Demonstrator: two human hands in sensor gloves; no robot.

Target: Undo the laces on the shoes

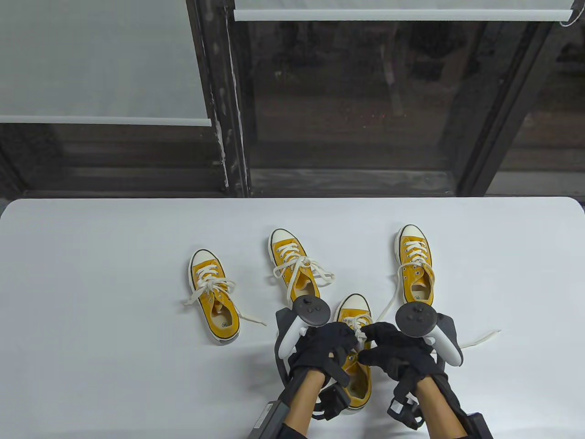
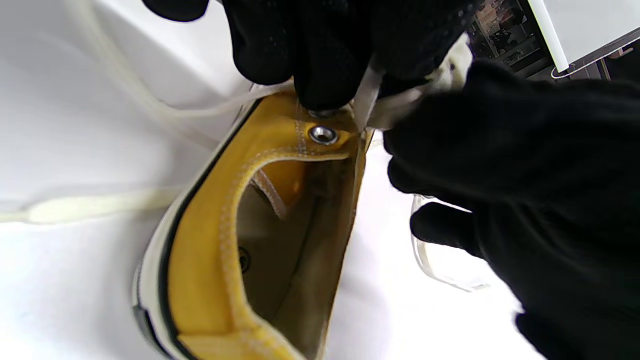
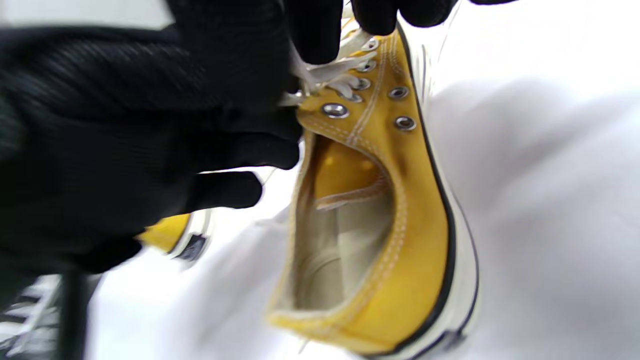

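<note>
Both hands [image 1: 361, 347] pinch shoe [image 1: 358, 388] laces [image 3: 325, 75].

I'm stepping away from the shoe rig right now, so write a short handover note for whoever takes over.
Left hand and right hand: both pinch the white laces of the nearest shoe, at its upper eyelets.
Done, by the look of it: far-right shoe, laces trailing loose.
Left: finish the nearest shoe; the middle shoe and the left shoe still show bows.
</note>
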